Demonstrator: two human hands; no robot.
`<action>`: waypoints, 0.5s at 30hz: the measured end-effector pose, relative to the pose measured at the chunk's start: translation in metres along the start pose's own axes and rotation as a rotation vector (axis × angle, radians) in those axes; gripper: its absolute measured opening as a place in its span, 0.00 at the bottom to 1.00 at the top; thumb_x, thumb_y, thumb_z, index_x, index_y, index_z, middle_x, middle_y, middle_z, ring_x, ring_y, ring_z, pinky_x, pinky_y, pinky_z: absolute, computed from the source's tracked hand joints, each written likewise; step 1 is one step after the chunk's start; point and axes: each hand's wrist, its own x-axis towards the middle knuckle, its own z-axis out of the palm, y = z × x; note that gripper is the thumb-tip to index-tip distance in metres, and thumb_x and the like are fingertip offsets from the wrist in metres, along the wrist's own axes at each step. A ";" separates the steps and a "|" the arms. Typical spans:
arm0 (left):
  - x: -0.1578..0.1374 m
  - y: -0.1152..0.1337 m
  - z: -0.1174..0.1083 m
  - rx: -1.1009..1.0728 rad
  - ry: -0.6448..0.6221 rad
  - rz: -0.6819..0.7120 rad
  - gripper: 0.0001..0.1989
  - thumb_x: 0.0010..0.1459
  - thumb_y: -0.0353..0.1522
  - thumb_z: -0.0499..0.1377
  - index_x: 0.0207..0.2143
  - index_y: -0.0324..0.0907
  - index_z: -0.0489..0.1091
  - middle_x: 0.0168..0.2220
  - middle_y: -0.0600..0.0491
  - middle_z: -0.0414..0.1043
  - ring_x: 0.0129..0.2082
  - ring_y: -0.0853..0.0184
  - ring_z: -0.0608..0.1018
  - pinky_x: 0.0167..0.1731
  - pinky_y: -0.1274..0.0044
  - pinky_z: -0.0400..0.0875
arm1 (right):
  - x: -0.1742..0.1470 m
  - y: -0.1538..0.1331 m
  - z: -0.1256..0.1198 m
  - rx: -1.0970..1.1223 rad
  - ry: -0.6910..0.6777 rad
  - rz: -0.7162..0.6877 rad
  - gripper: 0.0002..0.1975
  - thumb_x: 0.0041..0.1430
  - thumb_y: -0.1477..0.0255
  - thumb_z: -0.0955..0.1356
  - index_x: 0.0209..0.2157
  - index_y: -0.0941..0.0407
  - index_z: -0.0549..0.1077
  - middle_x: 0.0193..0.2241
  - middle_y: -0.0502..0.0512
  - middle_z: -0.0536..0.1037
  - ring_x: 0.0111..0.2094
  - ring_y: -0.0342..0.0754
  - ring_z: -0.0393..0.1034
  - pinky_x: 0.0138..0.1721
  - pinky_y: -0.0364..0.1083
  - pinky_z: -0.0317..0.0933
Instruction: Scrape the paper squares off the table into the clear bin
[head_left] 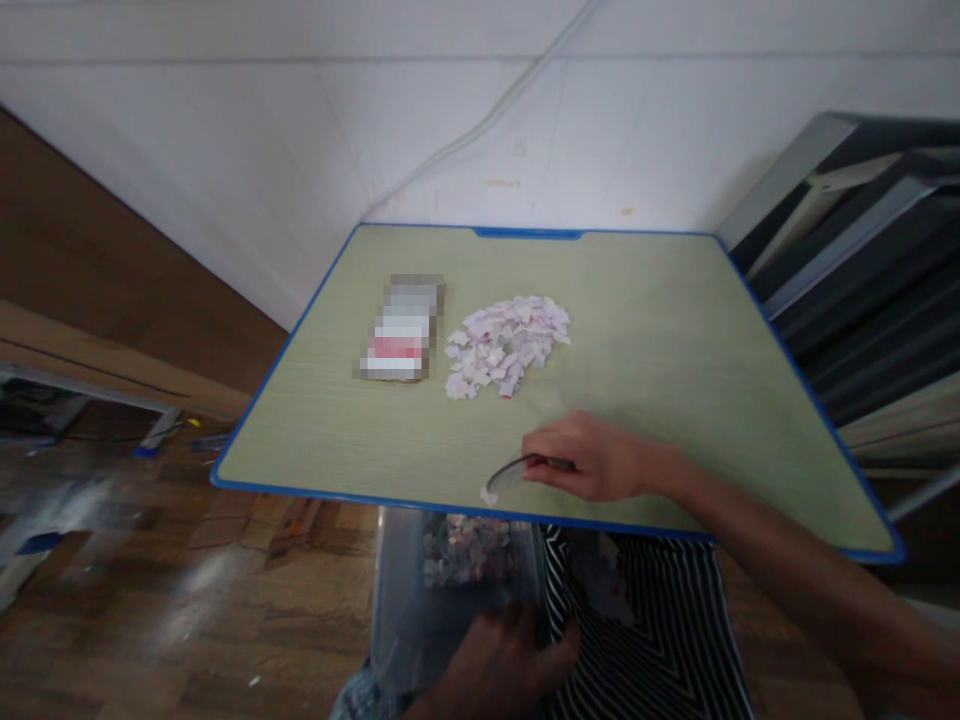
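My right hand is closed around a pair of dark tweezers above the front part of the green table. At their curved tip is a small pale paper scrap, close to the blue front edge. Beyond them lies a loose pile of torn white and pinkish paper scraps. Below the table, my left hand rests at the right side of a clear plastic box, fingers curled over its rim and thumb outside. Inside the box are many small scraps. Shadow partly hides the left fingertips.
A flat rectangular item, blurred out by pixels, lies left of the pile. The table has a blue rim and stands against a white wall. Dark grey panels lean at the right. Striped cloth covers the lap.
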 end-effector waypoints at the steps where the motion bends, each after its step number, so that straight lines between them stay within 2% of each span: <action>1: 0.000 0.000 0.000 0.001 0.007 -0.002 0.25 0.60 0.28 0.60 0.57 0.44 0.53 0.35 0.50 0.73 0.29 0.63 0.77 0.22 0.78 0.72 | 0.000 -0.001 0.000 0.007 0.000 -0.002 0.12 0.63 0.69 0.58 0.26 0.56 0.63 0.20 0.51 0.68 0.22 0.42 0.57 0.25 0.43 0.47; 7: 0.002 0.000 -0.005 0.020 -0.076 0.009 0.26 0.61 0.28 0.59 0.58 0.44 0.51 0.35 0.50 0.73 0.30 0.62 0.77 0.22 0.77 0.73 | -0.003 0.002 -0.002 0.053 0.082 0.030 0.13 0.63 0.67 0.58 0.26 0.56 0.63 0.20 0.50 0.67 0.22 0.42 0.57 0.25 0.42 0.48; 12: 0.003 0.000 -0.007 0.024 -0.098 0.018 0.26 0.62 0.29 0.58 0.58 0.43 0.50 0.35 0.49 0.73 0.30 0.61 0.77 0.23 0.76 0.73 | 0.001 0.003 0.004 0.051 0.013 0.004 0.12 0.63 0.68 0.59 0.27 0.56 0.64 0.21 0.50 0.68 0.22 0.42 0.58 0.26 0.42 0.48; 15: 0.002 -0.001 -0.006 0.023 -0.101 0.010 0.26 0.63 0.28 0.58 0.59 0.44 0.50 0.35 0.50 0.73 0.30 0.62 0.77 0.23 0.77 0.73 | -0.002 0.003 -0.005 0.065 -0.033 0.057 0.11 0.62 0.69 0.60 0.26 0.56 0.64 0.20 0.50 0.67 0.22 0.42 0.58 0.26 0.42 0.48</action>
